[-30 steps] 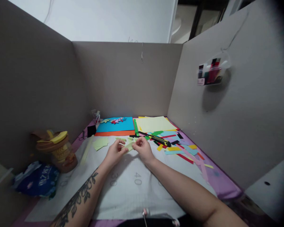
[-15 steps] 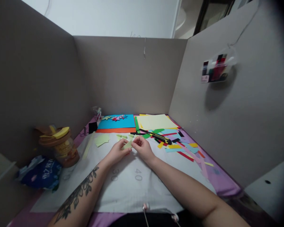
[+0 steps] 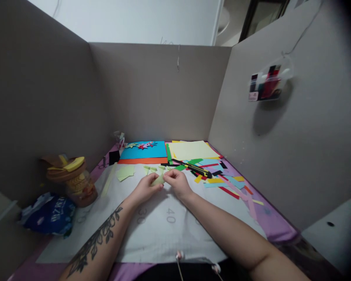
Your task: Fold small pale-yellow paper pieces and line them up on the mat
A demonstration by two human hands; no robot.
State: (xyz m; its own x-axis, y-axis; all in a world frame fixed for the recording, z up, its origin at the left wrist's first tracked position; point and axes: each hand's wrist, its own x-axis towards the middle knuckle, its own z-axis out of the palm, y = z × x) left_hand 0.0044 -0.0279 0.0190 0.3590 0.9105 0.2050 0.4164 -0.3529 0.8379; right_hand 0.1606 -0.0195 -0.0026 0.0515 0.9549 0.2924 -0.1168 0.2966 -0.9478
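Between my two hands is a small piece of pale green paper (image 3: 158,180), held just above the white sheet (image 3: 152,238). My left hand (image 3: 146,187) pinches it from the left, thumb on the near side. The fingertips of my right hand (image 3: 177,182) are closed on its right end. Just beyond my hands lie several small pale green folded pieces (image 3: 153,169). To the left rest pale green paper squares (image 3: 125,173) and a long pale strip (image 3: 109,180). A black and yellow utility knife (image 3: 199,170) lies beyond my right hand.
Coloured paper strips (image 3: 222,181) are scattered at the right. Paper stars (image 3: 143,146) lie on a blue sheet (image 3: 152,152) at the back, beside a cream sheet (image 3: 193,150). At left stand a lidded brown cup (image 3: 80,185) and a blue packet (image 3: 51,214). Grey panels (image 3: 163,93) enclose the table.
The pale green paper has turned slightly between my fingers and looks more curved. Both hands stay in nearly the same place. The view has shifted a little.
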